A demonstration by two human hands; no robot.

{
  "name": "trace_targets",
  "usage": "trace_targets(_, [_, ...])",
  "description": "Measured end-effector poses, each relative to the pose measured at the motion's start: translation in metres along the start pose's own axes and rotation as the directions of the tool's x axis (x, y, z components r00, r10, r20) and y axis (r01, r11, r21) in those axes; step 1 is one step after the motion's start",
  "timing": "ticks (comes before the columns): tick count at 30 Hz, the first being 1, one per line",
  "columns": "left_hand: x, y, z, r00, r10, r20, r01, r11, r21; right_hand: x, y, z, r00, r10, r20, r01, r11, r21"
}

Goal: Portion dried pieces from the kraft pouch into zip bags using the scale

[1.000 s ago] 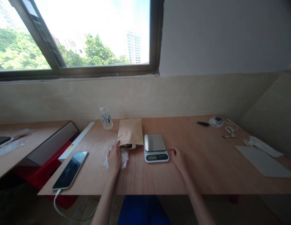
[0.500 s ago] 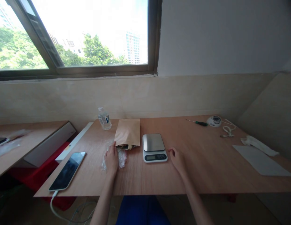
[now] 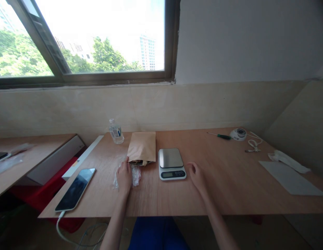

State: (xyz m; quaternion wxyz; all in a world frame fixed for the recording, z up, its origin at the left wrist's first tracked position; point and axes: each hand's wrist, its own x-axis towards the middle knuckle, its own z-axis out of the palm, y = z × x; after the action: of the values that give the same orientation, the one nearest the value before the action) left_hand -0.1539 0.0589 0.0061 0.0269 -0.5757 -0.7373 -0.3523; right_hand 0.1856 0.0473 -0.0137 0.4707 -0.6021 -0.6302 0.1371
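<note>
My left hand point(image 3: 124, 176) lies flat, fingers out, on a crumpled clear plastic bag point(image 3: 135, 175) on the wooden table point(image 3: 229, 187). Just beyond it lies a brown paper bag point(image 3: 142, 147) with its open mouth facing me and dark contents showing. A small digital kitchen scale point(image 3: 171, 163) with a steel platform sits between my hands. My right hand point(image 3: 197, 176) rests on the table right of the scale, fingers loosely curled, holding nothing that I can see.
A phone point(image 3: 75, 189) on a white cable lies at the left front. A water bottle point(image 3: 116, 132) stands at the back. A green-handled screwdriver point(image 3: 219, 136), a small round device point(image 3: 238, 133), white cord, a grey sheet point(image 3: 291, 180) are on the right.
Only the view shifted slightly; both hands stay in place, the left on the plastic bag, the right beside the scale.
</note>
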Motion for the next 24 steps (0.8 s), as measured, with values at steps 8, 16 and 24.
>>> trace_targets(8, [0.0, -0.001, 0.001, 1.0, 0.001, -0.005, -0.001, 1.0, 0.002, -0.012, -0.027, -0.006, 0.911, -0.299, 0.285, 0.294, 0.954, 0.061])
trace_targets(16, [-0.001, 0.0, 0.0, 1.0, 0.006, -0.003, -0.006, 1.0, 0.005, -0.013, -0.03, -0.005, 0.885, -0.315, 0.342, 0.355, 0.933, -0.059])
trace_targets(24, [-0.001, 0.002, -0.002, 1.0, -0.006, 0.008, 0.006, 1.0, -0.001, -0.008, -0.038, -0.013, 0.864, -0.277, 0.42, 0.363, 0.921, -0.139])
